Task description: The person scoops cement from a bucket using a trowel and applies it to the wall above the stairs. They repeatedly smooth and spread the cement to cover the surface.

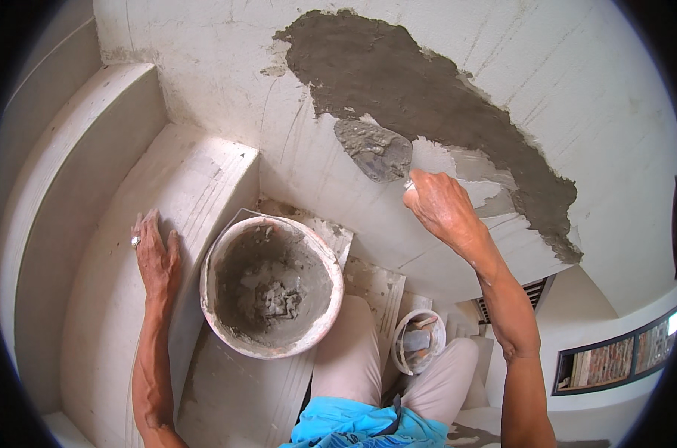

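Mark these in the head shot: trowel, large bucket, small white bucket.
trowel (378, 151): head view, middle of the coated blade
large bucket (271, 351): head view, near edge of the rim
small white bucket (441, 334): head view, right side of the rim

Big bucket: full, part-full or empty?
Part-full. The big bucket has a lumpy heap of grey mortar low inside, with its smeared inner sides showing above the heap.

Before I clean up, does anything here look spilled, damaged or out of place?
The wall stands out: a dark, ragged-edged mortar patch breaks up its pale surface. Grey splotches also dirty the step beyond the large bucket.
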`<state>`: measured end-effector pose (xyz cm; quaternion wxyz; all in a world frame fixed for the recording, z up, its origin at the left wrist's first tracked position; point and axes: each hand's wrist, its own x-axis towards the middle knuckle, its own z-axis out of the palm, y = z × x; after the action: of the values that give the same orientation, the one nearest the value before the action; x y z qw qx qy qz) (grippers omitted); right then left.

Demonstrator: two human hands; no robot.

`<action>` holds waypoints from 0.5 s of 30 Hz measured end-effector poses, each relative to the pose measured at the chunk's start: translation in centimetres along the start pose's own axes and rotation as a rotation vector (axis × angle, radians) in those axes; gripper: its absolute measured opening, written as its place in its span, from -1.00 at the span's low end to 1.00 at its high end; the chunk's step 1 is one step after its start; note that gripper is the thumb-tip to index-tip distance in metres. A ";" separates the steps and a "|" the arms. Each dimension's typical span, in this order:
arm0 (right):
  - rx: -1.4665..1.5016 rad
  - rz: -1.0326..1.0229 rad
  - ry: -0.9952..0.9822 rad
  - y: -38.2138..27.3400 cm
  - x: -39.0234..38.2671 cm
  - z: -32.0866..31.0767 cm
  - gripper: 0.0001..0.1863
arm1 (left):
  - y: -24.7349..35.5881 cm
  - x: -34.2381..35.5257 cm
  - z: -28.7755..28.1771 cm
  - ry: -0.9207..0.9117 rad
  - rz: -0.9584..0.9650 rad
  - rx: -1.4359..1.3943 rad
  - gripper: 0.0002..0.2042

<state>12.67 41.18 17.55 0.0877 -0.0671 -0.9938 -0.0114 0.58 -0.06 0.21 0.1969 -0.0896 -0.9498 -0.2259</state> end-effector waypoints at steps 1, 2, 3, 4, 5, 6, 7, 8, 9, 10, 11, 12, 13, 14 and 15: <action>0.022 0.004 0.024 0.1 -0.2 0.0 -0.79 | 0.0 0.0 -0.1 -0.002 0.000 0.004 -0.51; 0.043 0.008 0.047 0.0 -0.3 -0.1 -0.79 | 0.0 0.0 -0.1 -0.002 -0.005 0.003 -0.51; 0.071 0.003 0.096 -0.1 -0.1 -0.4 -0.79 | 0.1 0.0 -0.2 -0.002 -0.009 0.001 -0.51; 0.098 0.002 0.144 -0.6 0.2 -1.5 -0.80 | 0.2 0.1 -0.3 -0.004 -0.011 -0.001 -0.50; 0.125 -0.002 0.191 -1.1 0.7 -2.6 -0.80 | 0.2 0.0 -0.4 -0.004 -0.013 -0.001 -0.50; 0.154 0.019 0.209 -1.6 1.1 -3.5 -0.80 | 0.2 0.0 -0.5 -0.004 -0.015 -0.001 -0.50; 0.182 0.039 0.228 -2.1 1.6 -4.5 -0.81 | 0.2 -0.1 -0.6 -0.004 -0.017 -0.002 -0.50; 0.209 0.059 0.247 -2.3 2.1 -5.0 -0.81 | 0.2 -0.1 -0.6 -0.003 -0.014 0.000 -0.50; 0.194 0.059 0.244 -2.1 2.6 -5.2 -0.81 | 0.1 -0.1 -0.5 -0.002 -0.011 0.002 -0.50; 0.175 0.063 0.243 -1.9 2.9 -5.4 -0.81 | 0.2 0.0 -0.4 -0.002 -0.004 0.001 -0.50; 0.156 0.067 0.242 -1.7 3.0 -5.5 -0.81 | 0.3 0.1 -0.3 -0.002 -0.003 -0.001 -0.50; 0.134 0.058 0.226 -1.5 2.7 -5.5 -0.80 | 0.4 0.2 -0.2 -0.001 -0.002 -0.002 -0.50; 0.114 0.047 0.207 -1.4 2.3 -5.2 -0.80 | 0.4 0.2 -0.1 -0.002 -0.003 -0.001 -0.50; 0.093 0.036 0.188 -1.1 1.8 -4.8 -0.80 | 0.4 0.2 0.0 -0.001 0.007 0.003 -0.50; 0.077 0.010 0.142 -0.6 1.2 -4.4 -0.80 | 0.4 0.3 0.2 0.000 0.017 0.007 -0.50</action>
<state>12.21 40.60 22.05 0.1603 -0.0676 -0.9845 0.0228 0.36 0.45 0.33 0.1991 -0.0969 -0.9498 -0.2211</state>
